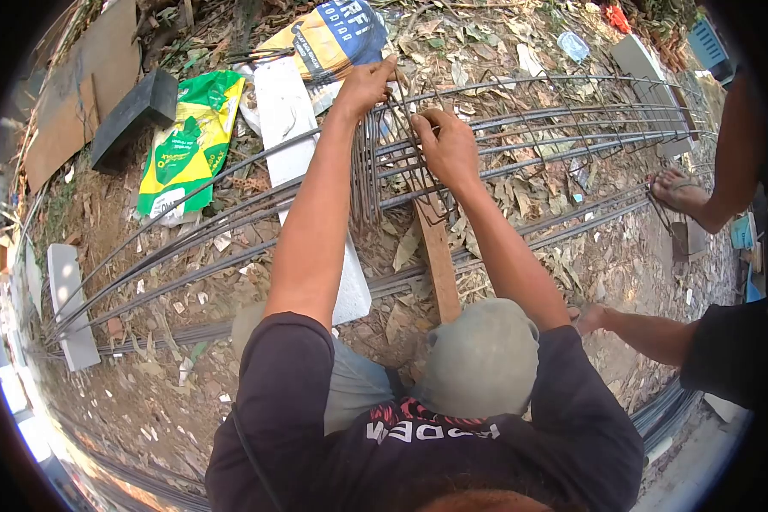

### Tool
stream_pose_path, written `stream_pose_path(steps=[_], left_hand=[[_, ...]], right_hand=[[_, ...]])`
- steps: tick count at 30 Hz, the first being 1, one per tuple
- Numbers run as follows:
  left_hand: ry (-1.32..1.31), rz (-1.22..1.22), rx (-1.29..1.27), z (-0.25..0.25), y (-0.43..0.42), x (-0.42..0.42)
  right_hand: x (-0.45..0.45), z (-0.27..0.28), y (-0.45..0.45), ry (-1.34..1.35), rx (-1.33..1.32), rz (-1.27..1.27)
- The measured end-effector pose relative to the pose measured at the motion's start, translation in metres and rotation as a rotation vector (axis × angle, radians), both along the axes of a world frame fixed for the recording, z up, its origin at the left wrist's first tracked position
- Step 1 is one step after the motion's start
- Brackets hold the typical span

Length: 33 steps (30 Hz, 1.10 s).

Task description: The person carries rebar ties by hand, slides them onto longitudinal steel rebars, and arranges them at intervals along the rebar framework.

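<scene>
Long steel reinforcing bars (529, 155) run across the view, with square wire stirrups around them. A bunch of stirrups (366, 171) is packed close together in the middle. My left hand (368, 87) is closed at the top of a stirrup beside this bunch. Lower and to the right, my right hand (450, 152) has its fingers curled against a stirrup (411, 141) on the bars. What lies between those fingertips is too small to make out. Beneath the bars, a wooden strip (438, 264) reaches toward my knees.
Pale blocks (73, 307) and a white slab (287, 119) lie under the bars. Green-yellow (192, 141) and blue-orange sacks (337, 41) sit beyond, near a dark block (135, 119). Another person's sandalled foot (679, 193) stands at right. Dry leaves cover the ground.
</scene>
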<state>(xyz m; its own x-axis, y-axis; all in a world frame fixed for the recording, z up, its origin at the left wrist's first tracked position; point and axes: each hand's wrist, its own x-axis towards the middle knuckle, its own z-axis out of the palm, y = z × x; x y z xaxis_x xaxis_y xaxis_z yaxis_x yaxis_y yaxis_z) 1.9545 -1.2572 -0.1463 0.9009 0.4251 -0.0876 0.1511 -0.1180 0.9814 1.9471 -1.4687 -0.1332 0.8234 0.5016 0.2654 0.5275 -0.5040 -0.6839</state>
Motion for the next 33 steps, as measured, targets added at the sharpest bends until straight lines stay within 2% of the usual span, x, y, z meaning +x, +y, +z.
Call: stream_pose_path(steps=[2,3,6,7,10,16,25,28,29,33], left_hand=[[0.046,-0.038,-0.017,0.004,0.001,-0.002],[0.046,-0.036,-0.043,0.007,0.000,-0.003],[0.016,-0.075,-0.049,0.013,-0.003,-0.005],[0.006,-0.089,-0.051,0.014,-0.004,-0.006],[-0.064,-0.031,-0.061,0.015,-0.010,-0.006],[0.000,-0.031,-0.064,0.028,-0.016,-0.015],[0.034,0.012,-0.023,0.023,-0.010,-0.021],[0.050,-0.107,0.297,0.016,-0.011,-0.020],[0.067,-0.217,0.434,0.015,-0.009,-0.020],[-0.007,-0.232,0.602,-0.016,-0.010,-0.003]], right_hand=[[-0.008,0.011,-0.004,0.042,-0.082,0.031],[-0.007,0.008,-0.004,0.024,-0.076,0.034],[0.001,0.006,-0.005,0.201,-0.066,0.040],[0.006,-0.005,-0.003,0.227,0.025,0.033],[0.011,-0.016,-0.007,0.084,-0.003,0.104],[0.014,-0.011,0.003,0.007,-0.223,0.109],[0.008,-0.025,0.001,-0.077,-0.099,0.092],[0.008,-0.023,-0.008,-0.062,-0.054,0.043],[0.009,-0.025,-0.012,-0.058,0.011,0.014],[0.005,-0.013,-0.035,-0.072,0.121,0.014]])
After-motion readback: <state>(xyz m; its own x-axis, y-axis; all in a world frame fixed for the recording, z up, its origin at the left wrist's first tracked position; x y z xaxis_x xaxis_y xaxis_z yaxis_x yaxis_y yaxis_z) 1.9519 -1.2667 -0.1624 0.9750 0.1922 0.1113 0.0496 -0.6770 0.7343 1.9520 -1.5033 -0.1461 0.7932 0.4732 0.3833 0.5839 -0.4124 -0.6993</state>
